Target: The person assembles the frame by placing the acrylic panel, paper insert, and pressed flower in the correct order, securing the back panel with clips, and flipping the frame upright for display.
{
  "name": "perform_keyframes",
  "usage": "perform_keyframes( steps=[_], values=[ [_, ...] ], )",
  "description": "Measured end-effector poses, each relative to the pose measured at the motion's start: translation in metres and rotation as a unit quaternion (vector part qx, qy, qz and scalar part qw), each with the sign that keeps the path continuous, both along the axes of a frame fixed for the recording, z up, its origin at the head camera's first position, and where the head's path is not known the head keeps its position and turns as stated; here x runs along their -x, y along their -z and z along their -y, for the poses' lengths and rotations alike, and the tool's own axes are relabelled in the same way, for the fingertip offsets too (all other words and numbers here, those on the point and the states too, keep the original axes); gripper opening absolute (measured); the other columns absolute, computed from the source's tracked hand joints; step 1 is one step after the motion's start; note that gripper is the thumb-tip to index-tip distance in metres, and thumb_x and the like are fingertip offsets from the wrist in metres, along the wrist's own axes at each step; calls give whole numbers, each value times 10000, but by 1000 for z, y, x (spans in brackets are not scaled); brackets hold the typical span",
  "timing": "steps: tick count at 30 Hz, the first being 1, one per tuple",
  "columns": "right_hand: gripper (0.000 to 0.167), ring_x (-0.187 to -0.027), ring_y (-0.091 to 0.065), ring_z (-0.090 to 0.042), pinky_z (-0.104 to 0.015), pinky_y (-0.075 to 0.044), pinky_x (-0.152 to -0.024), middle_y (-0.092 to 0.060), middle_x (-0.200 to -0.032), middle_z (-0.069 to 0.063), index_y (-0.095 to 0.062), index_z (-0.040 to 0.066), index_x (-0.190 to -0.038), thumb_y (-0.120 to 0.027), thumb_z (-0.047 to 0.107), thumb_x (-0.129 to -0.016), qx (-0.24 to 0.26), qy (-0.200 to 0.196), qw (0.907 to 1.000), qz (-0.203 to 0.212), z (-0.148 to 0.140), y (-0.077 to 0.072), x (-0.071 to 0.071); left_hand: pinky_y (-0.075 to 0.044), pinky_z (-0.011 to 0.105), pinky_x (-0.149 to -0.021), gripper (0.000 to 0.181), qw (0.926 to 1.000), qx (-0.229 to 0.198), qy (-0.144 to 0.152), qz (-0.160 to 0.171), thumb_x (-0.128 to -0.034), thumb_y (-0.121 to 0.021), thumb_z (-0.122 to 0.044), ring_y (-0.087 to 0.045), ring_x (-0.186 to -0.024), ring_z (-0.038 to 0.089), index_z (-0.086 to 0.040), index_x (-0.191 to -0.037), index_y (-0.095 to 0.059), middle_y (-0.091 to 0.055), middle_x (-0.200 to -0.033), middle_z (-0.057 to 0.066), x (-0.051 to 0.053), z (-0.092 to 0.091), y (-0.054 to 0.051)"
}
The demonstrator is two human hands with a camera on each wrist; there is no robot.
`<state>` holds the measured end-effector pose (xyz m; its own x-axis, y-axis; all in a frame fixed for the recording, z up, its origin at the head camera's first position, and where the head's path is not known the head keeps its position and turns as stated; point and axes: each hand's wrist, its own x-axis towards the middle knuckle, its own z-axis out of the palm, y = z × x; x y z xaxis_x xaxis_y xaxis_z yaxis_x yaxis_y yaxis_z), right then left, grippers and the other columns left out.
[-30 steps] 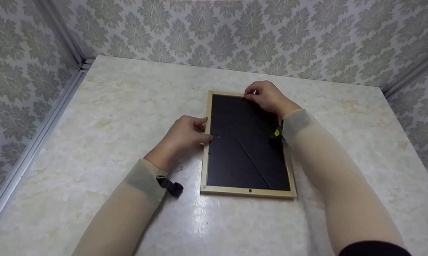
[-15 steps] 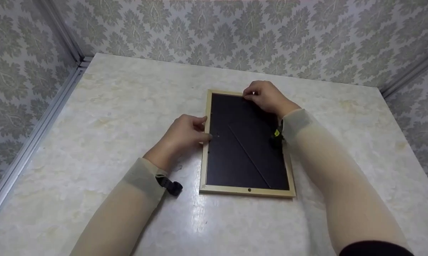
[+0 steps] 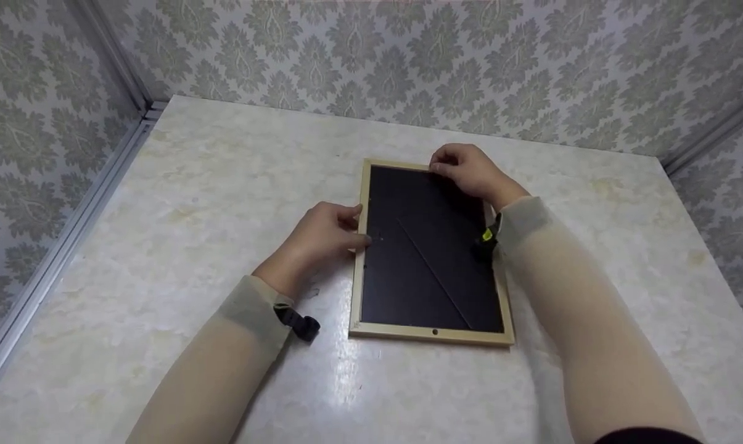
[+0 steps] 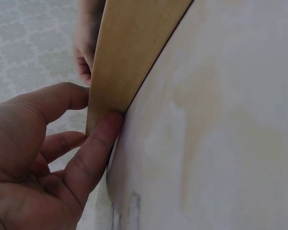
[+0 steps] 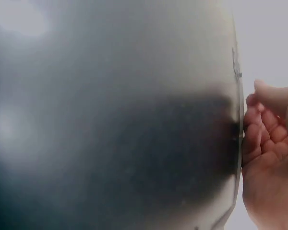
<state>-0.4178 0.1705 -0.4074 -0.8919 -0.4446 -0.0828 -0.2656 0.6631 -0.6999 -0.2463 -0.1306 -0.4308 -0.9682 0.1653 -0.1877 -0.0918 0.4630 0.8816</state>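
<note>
A picture frame [image 3: 430, 336] with a pale wooden rim lies back side up on the table. Its black backing [image 3: 402, 277] carries a long diagonal line. My left hand [image 3: 319, 231] grips the left rim in the head view, thumb over the edge. Close up in the left wrist view, the left hand's fingertips [image 4: 110, 125] press against the wooden side. At the top rim, my right hand [image 3: 473, 172] has thumb and forefinger brought together. The right wrist view has curled right fingers [image 5: 252, 139] against the rim; whether a small part sits between them is hidden.
The pale marbled table [image 3: 223, 166] extends around the frame. Patterned wall panels [image 3: 396, 61] stand behind and on both sides, with a metal rail [image 3: 69, 246] along the left edge. Each wrist wears a small black camera [image 3: 306, 327].
My right hand has shifted very slightly to the right along the top rim. The left hand and the picture frame stay in place; the head view moves a little.
</note>
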Motion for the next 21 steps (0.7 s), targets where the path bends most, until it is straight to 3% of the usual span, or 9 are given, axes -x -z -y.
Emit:
perform_keyframes(
  steps=[4, 7, 11, 13, 15, 17, 21],
  values=[
    [233, -988, -610, -187, -339, -508, -916, -706, -1056, 41, -731, 46, -1241, -638, 249, -1175, 914, -159, 9951, 344, -15, -1, -18, -617, 329, -934, 757, 9999, -118, 27, 4, -953, -872, -169, -765, -1107, 246, -81, -1640, -568, -797, -1328, 160, 0, -4, 3],
    [166, -950, -605, -162, -305, -520, -880, -710, -1020, 82, -711, 46, -1192, -639, 194, -1170, 1774, -320, 9815, 645, -29, -3, -37, -627, 319, -939, 755, 9999, -146, 45, -17, -960, -864, -159, -772, -1106, 240, -67, -1644, -558, -796, -1327, 172, 0, -5, 4],
    [119, -912, -613, -148, -287, -529, -837, -756, -1036, 57, -726, 145, -1109, -624, 114, -1164, 3053, -556, 9458, 957, -45, -4, -67, -628, 320, -942, 751, 9999, -98, 58, -112, -972, -848, -154, -775, -1110, 246, -54, -1651, -542, -791, -1338, 195, -1, -4, 3],
    [156, -929, -623, -149, -276, -533, -845, -759, -1063, 35, -724, 171, -1093, -608, 100, -1168, 3522, -755, 9273, 1014, -52, -5, -83, -620, 317, -922, 750, 9999, -73, 37, -141, -972, -846, -149, -772, -1094, 251, -54, -1651, -542, -791, -1338, 201, -1, -3, 1],
    [165, -972, -644, -146, -272, -544, -871, -748, -1088, 23, -717, 174, -1094, -597, 93, -1172, 3790, -880, 9157, 1003, -57, -6, -98, -620, 308, -897, 750, 9999, -59, 33, -147, -975, -840, -145, -772, -1074, 249, -51, -1654, -536, -788, -1342, 207, -2, -2, 0],
    [165, -1006, -664, -142, -272, -559, -899, -744, -1100, 22, -712, 171, -1099, -590, 87, -1173, 3798, -835, 9168, 911, -62, -7, -114, -634, 302, -872, 751, 9999, -51, 52, -133, -982, -832, -142, -780, -1054, 246, -47, -1661, -526, -787, -1343, 211, -2, -1, 0],
    [134, -1022, -694, -137, -287, -586, -921, -750, -1092, 36, -723, 98, -1140, -598, 56, -1163, 3336, -231, 9398, 700, -68, -9, -144, -679, 313, -843, 762, 9998, -91, 125, -92, -995, -817, -139, -799, -1024, 242, -40, -1680, -498, -784, -1349, 219, -2, -2, -1]
  ],
)
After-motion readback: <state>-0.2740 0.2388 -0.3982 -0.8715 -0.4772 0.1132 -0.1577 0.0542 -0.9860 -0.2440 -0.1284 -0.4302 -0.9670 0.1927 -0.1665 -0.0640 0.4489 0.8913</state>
